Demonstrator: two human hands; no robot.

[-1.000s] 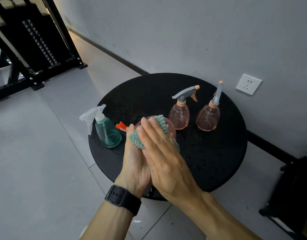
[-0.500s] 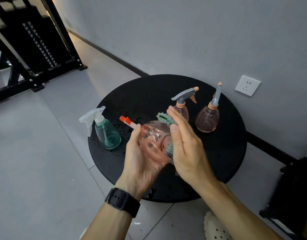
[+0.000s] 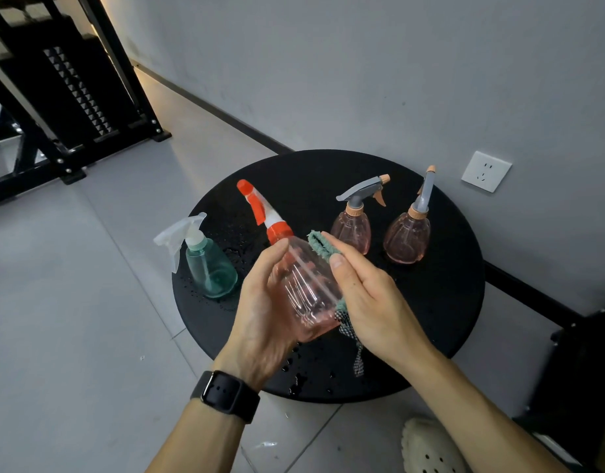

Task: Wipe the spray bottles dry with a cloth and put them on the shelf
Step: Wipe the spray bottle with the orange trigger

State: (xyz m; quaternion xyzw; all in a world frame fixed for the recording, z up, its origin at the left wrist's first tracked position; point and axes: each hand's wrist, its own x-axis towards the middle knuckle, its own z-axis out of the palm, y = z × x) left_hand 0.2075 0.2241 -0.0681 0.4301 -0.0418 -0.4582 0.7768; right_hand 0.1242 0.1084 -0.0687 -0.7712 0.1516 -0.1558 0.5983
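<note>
Head view: left fingers (image 3: 277,254) grip bottle (image 3: 307,288); right fingers (image 3: 342,254) press cloth (image 3: 319,244).

Round black table (image 3: 447,302), wet with droplets, bears one green spray bottle (image 3: 210,268) and two pink bottles (image 3: 351,230).

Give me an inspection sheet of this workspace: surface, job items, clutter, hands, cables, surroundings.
Surface: round black table, scattered with water droplets.
Job's things: pink bottle with red-and-white sprayer held above the table; green cloth pressed against its side; teal bottle and two pink bottles with grey sprayers standing upright on the table, apart from one another.
Clutter: nothing seen.
Hands: left hand grips the held bottle; right hand presses the cloth to it with straight fingers.
Cables: nothing seen.
Surroundings: grey wall with a white socket; black metal rack at far left; tiled floor; a white shoe below.
</note>
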